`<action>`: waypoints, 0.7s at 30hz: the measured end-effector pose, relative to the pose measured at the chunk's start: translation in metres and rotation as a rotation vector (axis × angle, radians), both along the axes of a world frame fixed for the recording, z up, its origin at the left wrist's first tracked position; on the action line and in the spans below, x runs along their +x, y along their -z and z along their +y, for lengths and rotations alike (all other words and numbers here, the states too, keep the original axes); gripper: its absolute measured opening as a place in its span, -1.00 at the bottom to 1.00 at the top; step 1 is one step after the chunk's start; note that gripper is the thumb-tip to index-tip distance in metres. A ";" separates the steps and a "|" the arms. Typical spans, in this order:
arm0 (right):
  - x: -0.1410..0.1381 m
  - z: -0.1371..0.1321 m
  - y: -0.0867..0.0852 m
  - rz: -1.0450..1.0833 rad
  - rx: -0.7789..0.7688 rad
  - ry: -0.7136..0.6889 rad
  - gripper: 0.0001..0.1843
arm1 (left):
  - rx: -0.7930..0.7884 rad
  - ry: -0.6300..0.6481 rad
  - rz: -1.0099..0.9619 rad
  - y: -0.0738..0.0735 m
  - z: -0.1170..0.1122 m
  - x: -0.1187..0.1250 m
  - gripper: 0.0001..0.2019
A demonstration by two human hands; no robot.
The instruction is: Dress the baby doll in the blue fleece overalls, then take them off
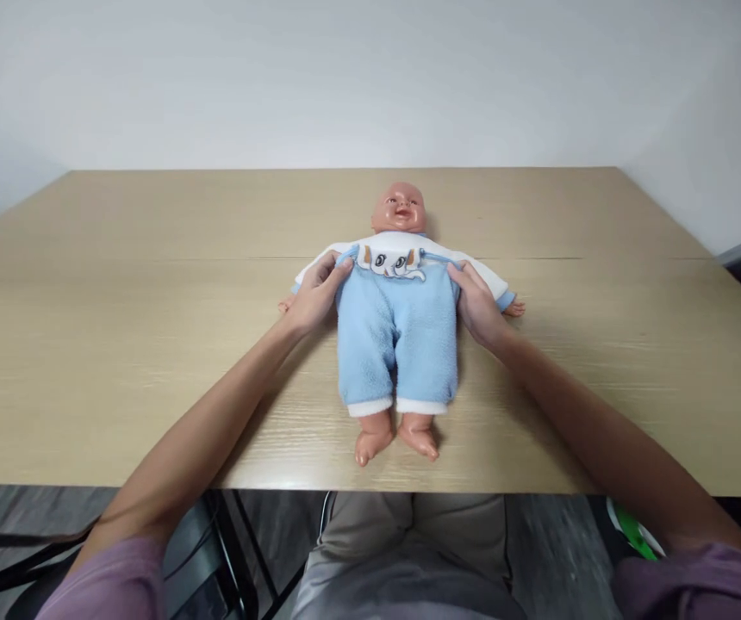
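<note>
A baby doll (401,209) lies on its back on the wooden table, head away from me and bare feet toward the near edge. It wears a white top (488,274) with blue cuffs and fluffy light blue overalls (367,344) with white leg hems and an animal face on the bib. At the left side of the waist, my left hand (319,291) pinches the overalls' upper edge between thumb and fingers. My right hand (474,300) grips the same edge on the opposite side. Fingertips of both hands are partly hidden by the cloth.
The wooden table (118,344) has a seam across it and meets a white wall (345,86) at the back. Below the near edge are my legs (370,525), a black-framed chair (232,551) at left and a green item (632,530) at right.
</note>
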State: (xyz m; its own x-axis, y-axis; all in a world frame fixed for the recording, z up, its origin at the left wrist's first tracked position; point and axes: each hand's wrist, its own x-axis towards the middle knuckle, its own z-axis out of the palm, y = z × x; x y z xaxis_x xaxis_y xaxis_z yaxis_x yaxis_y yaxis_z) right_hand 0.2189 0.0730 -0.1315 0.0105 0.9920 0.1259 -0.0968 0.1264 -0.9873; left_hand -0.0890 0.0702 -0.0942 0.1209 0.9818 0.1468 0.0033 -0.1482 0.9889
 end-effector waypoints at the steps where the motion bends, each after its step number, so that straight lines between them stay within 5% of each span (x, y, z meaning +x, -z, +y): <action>1: 0.001 -0.001 0.001 -0.051 -0.013 -0.004 -0.51 | -0.025 -0.019 0.026 0.003 0.000 -0.002 -0.54; 5: 0.009 -0.010 0.009 -0.219 0.044 0.021 -0.54 | -0.089 -0.022 0.182 0.017 -0.005 -0.016 -0.71; 12: -0.006 -0.017 0.009 0.157 -0.074 -0.034 -0.62 | -0.233 -0.092 -0.065 0.041 -0.002 -0.006 -0.64; 21: -0.005 -0.012 0.009 0.116 -0.029 -0.068 -0.59 | -0.091 -0.001 -0.070 0.035 0.003 -0.007 -0.59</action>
State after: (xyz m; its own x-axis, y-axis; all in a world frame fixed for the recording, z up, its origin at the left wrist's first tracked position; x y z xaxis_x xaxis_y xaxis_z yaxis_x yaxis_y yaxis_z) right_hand 0.2138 0.0612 -0.1400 -0.0436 0.9941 0.0992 -0.2182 0.0874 -0.9720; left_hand -0.0958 0.0734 -0.1296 0.1120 0.9916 0.0650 -0.0662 -0.0579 0.9961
